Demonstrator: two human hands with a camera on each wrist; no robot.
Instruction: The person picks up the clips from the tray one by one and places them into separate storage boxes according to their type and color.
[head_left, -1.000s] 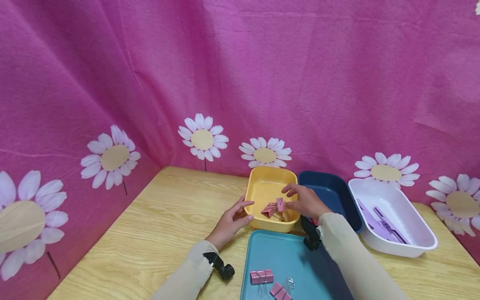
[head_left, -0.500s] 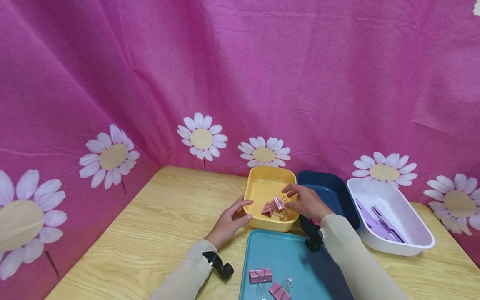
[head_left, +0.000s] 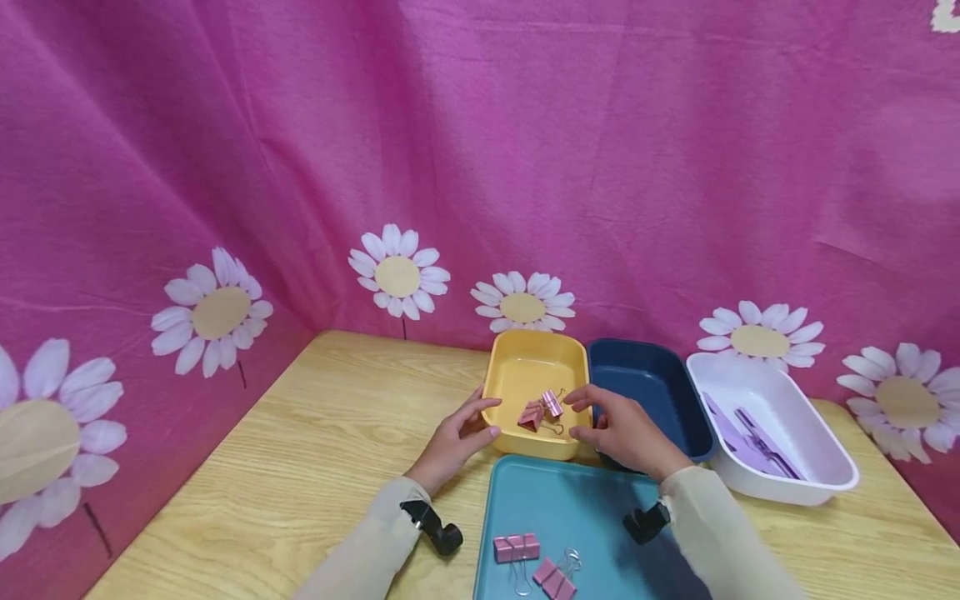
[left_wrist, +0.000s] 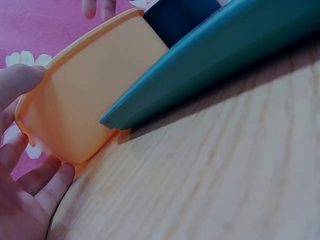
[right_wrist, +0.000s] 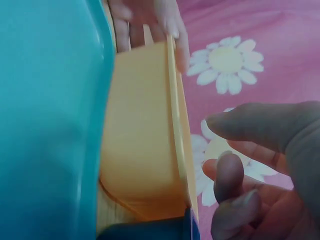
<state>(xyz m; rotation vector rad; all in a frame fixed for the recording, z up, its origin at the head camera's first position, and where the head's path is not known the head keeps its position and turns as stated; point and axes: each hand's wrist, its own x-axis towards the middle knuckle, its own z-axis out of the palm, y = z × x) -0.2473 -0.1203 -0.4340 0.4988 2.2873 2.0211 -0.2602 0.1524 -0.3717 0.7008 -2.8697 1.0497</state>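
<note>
My left hand (head_left: 453,442) grips the near left corner of a yellow bin (head_left: 491,446), its digits straddling the rim. In the left wrist view, fingertips (left_wrist: 65,172) lie low against the bin's (left_wrist: 95,95) outer wall. Two pink binder clips (head_left: 531,416) rest inside near the front, one shiny and one showing its triangular end. Over the bin's right rim hovers my right hand (head_left: 630,433), thumb and fingers apart with nothing between them; the right wrist view also shows this hand (right_wrist: 265,175) holding nothing.
Two more pink binder clips (head_left: 517,547) lie on a teal tray (head_left: 592,492) in front of the bin. A navy bin (head_left: 660,354) adjoins it on the right, then a white bin (head_left: 817,492) holding purple items (head_left: 765,446). A flowered pink cloth (head_left: 525,167) hangs behind.
The shiny clip has tipped over and settled beside the other clip in the yellow bin. My right hand has drawn back slightly, away from the clips.
</note>
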